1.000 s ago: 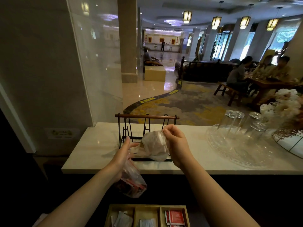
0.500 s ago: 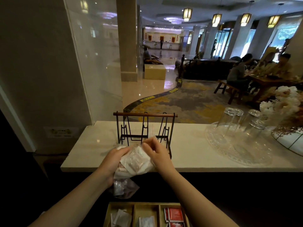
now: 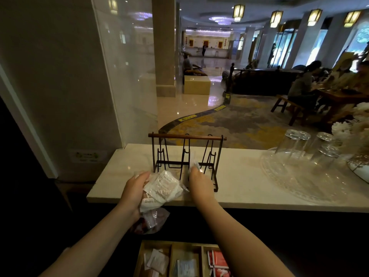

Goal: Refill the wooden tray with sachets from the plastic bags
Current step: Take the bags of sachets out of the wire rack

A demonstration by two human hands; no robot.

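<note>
While the left hand (image 3: 134, 191) grips two plastic bags (image 3: 161, 189) of sachets above the wooden tray (image 3: 172, 256), steadying them for opening, the right hand (image 3: 199, 181), just beside them, pinches a clear strip (image 3: 196, 166), apparently one bag's mouth.

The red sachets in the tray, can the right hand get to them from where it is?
Probably yes. The red sachets lie uncovered in the wooden tray's right compartment, right under that forearm. The right hand is up at the counter, pinching something small and clear, so it would have to draw back and down.
</note>
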